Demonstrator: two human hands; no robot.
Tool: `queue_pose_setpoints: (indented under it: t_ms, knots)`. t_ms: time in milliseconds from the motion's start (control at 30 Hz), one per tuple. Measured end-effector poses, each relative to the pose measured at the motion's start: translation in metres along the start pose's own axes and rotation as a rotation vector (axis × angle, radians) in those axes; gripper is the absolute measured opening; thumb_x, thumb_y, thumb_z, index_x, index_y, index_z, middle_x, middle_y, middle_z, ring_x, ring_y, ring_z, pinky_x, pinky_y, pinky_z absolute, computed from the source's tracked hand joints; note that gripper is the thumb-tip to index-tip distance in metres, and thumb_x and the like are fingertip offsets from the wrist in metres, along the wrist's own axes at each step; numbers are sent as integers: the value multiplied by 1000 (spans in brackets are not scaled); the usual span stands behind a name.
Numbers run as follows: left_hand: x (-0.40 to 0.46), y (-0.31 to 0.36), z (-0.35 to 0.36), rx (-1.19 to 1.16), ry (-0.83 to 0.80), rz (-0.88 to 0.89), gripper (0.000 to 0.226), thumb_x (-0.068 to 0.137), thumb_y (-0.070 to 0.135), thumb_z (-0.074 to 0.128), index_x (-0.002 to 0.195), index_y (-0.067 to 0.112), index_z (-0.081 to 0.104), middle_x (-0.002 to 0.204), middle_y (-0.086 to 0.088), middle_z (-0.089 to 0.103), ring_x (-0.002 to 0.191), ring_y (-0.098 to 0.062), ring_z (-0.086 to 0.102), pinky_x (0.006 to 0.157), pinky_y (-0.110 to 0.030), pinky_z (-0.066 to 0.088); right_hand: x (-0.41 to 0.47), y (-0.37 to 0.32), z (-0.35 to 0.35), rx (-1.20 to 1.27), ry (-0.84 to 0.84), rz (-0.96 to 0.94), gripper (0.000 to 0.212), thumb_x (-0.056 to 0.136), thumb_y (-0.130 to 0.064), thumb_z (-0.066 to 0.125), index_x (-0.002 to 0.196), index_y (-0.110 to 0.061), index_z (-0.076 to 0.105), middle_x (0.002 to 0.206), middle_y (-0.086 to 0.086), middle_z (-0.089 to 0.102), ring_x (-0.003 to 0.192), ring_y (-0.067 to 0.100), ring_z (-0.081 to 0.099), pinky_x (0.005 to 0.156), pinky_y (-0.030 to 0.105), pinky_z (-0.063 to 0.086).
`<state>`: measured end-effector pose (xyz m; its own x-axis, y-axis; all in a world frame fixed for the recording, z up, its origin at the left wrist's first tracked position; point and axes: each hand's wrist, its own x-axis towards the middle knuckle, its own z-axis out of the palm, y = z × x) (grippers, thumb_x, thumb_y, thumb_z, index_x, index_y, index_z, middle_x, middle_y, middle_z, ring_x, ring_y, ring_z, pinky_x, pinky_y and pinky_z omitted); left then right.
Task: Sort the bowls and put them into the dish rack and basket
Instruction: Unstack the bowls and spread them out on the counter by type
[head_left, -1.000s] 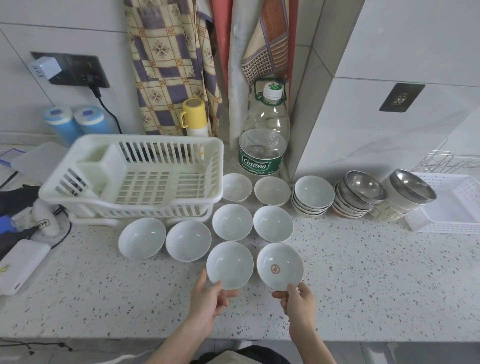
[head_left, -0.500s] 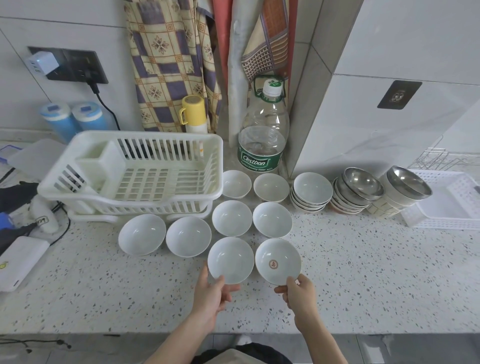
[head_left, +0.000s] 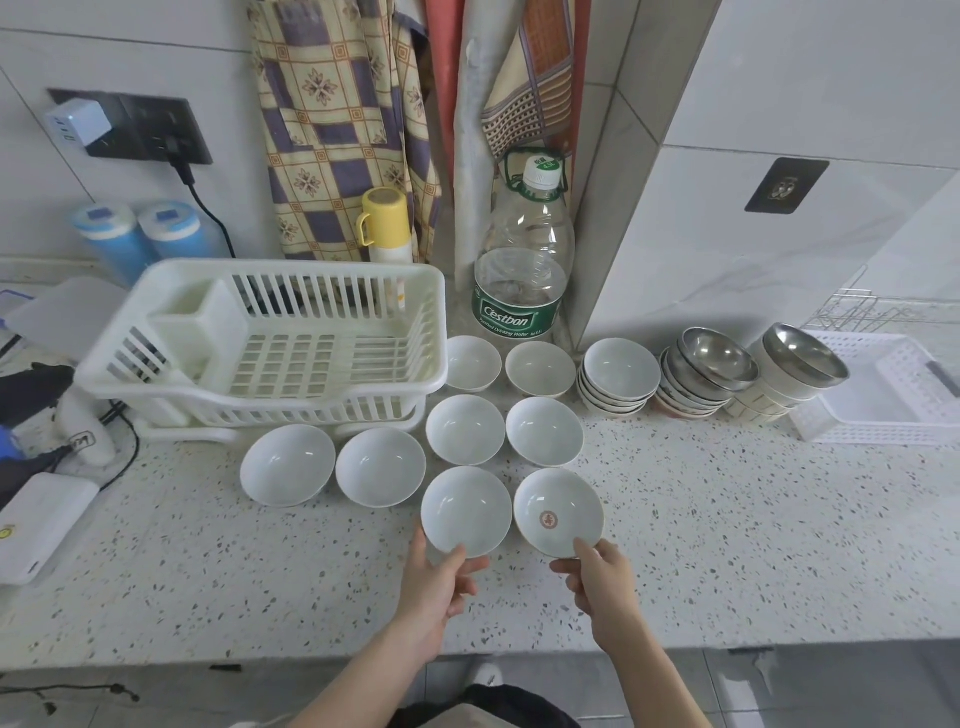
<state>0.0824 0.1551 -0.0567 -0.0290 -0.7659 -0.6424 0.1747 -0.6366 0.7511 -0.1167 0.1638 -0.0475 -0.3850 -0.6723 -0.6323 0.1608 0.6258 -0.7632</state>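
Note:
Several white bowls lie spread on the speckled counter. My left hand (head_left: 435, 582) grips the near rim of a plain white bowl (head_left: 466, 510). My right hand (head_left: 602, 577) pinches the near rim of a white bowl with a red emblem (head_left: 558, 512). Both bowls sit at the front of the group. A white dish rack (head_left: 280, 343) stands empty at the back left. A white basket (head_left: 883, 389) stands at the far right. Beside it are a stack of white bowls (head_left: 618, 376) and two leaning stacks topped with steel bowls (head_left: 719, 358) (head_left: 802, 356).
A large water bottle (head_left: 524, 260) and a yellow flask (head_left: 387, 223) stand against the back wall under hanging cloths. Chargers, cables and a white power bank (head_left: 36, 525) lie at the left. A wire rack (head_left: 852, 312) is behind the basket. The counter edge runs just before me.
Both hands stay on the rims of the two front bowls. The view has shifted slightly; the bowls themselves have barely moved.

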Motion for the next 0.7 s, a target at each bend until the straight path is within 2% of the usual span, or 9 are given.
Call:
queue_pose_setpoints:
  t_ms: [267, 500, 567, 633, 700]
  knots:
    - [-4, 2, -2, -42, -82, -43, 73, 96, 4, 56, 147, 47, 26, 94, -13, 78, 50, -10, 53, 38, -19, 34, -15, 3, 5, 66, 9, 2, 23, 95, -13, 51, 118, -13, 56, 88, 16, 73, 44, 10, 40, 37, 19, 30]
    - [-7, 8, -6, -48, -169, -84, 75, 95, 5, 57, 143, 53, 24, 99, -11, 78, 54, -13, 59, 39, -20, 36, -26, 7, 12, 76, 35, -6, 39, 94, -12, 51, 133, -14, 50, 90, 14, 74, 46, 10, 40, 37, 18, 30]
    - [-8, 10, -9, 26, -166, -87, 81, 94, 9, 60, 147, 52, 15, 97, -10, 78, 49, -13, 55, 39, -21, 37, -28, 10, 12, 90, 53, 8, 47, 96, -15, 52, 142, -15, 43, 91, 13, 74, 47, 10, 41, 37, 18, 32]
    - [-11, 9, -13, 157, -108, -69, 92, 93, 16, 61, 152, 48, -1, 92, -9, 79, 42, -11, 49, 38, -21, 36, -31, 13, 10, 108, 74, 25, 52, 97, -18, 52, 146, -17, 35, 91, 10, 75, 49, 11, 41, 38, 18, 32]
    - [-15, 7, -20, 268, -41, -19, 86, 93, 19, 58, 154, 39, 1, 90, -10, 76, 39, -10, 45, 37, -20, 34, -34, 16, 4, 127, 84, 34, 50, 98, -22, 53, 145, -18, 36, 91, 9, 75, 49, 11, 41, 38, 18, 33]
